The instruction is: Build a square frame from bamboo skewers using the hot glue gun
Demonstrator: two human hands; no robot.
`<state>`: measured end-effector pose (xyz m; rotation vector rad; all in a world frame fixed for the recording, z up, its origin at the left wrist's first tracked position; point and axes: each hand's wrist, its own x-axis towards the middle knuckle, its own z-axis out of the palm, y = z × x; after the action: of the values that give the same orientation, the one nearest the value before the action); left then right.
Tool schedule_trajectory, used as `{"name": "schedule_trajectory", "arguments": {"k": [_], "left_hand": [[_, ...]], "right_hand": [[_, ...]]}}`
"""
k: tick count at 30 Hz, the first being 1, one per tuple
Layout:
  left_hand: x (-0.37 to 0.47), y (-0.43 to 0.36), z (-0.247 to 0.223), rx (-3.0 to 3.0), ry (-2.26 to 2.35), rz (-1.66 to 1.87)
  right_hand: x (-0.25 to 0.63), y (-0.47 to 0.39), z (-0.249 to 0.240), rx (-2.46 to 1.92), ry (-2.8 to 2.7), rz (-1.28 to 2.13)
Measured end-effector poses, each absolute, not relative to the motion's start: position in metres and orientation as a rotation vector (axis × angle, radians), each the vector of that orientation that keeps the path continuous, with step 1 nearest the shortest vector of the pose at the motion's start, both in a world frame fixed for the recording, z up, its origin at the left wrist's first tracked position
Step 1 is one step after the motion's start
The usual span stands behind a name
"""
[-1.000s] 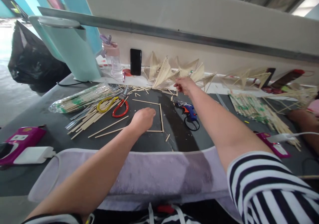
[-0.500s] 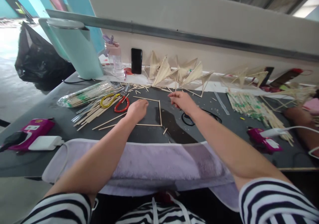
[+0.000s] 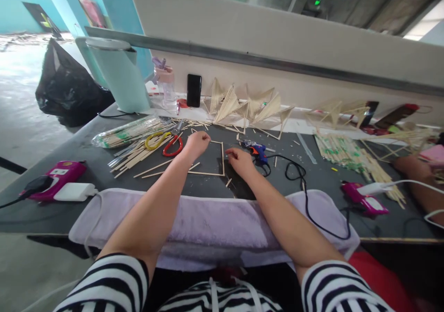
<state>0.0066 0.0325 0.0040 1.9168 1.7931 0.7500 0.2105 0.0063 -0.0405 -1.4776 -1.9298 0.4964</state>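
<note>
A thin wooden stick frame [image 3: 223, 157] lies on the dark table between my hands. My left hand [image 3: 198, 144] is over the frame's upper left part with fingers pressed together; what they hold, if anything, is hidden. Just right of the frame's upright side is my right hand [image 3: 239, 160], fingers curled and close together, their contents too small to make out. A blue glue gun [image 3: 258, 151] rests beyond my right hand. Scissors with yellow and red handles [image 3: 172, 145] lie left of my left hand, beside loose sticks [image 3: 133, 157].
Stick models [image 3: 256, 106], a phone [image 3: 194, 90] and a bottle [image 3: 165, 85] line the back. Magenta power strips [image 3: 62, 177] sit at both sides. Bundled sticks [image 3: 343, 152] lie right, near another person's arm [image 3: 414, 173]. A lilac cloth [image 3: 215, 219] covers the front edge.
My right hand has moved left and down, toward the frame, uncovering the glue gun. My left hand has shifted slightly up and away. The camera view has shifted a little.
</note>
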Motion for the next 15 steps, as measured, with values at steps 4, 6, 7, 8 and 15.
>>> {"name": "schedule_trajectory", "arguments": {"k": [4,6,7,8,15], "left_hand": [[0.007,0.021,-0.010,2.048,1.861,0.729],[0.009,0.019,-0.012,2.115,1.888,0.649],[0.010,0.018,-0.011,2.146,1.898,0.614],[0.011,0.017,-0.011,2.176,1.904,0.581],[0.015,0.019,-0.011,2.266,1.960,0.482]], "right_hand": [[0.216,0.002,-0.044,-1.363,-2.032,0.383],[0.218,-0.001,-0.042,-1.327,-2.055,0.367],[0.218,-0.002,-0.042,-1.310,-2.070,0.360],[0.217,-0.002,-0.041,-1.294,-2.084,0.354],[0.217,-0.009,-0.039,-1.189,-2.137,0.328]]}}
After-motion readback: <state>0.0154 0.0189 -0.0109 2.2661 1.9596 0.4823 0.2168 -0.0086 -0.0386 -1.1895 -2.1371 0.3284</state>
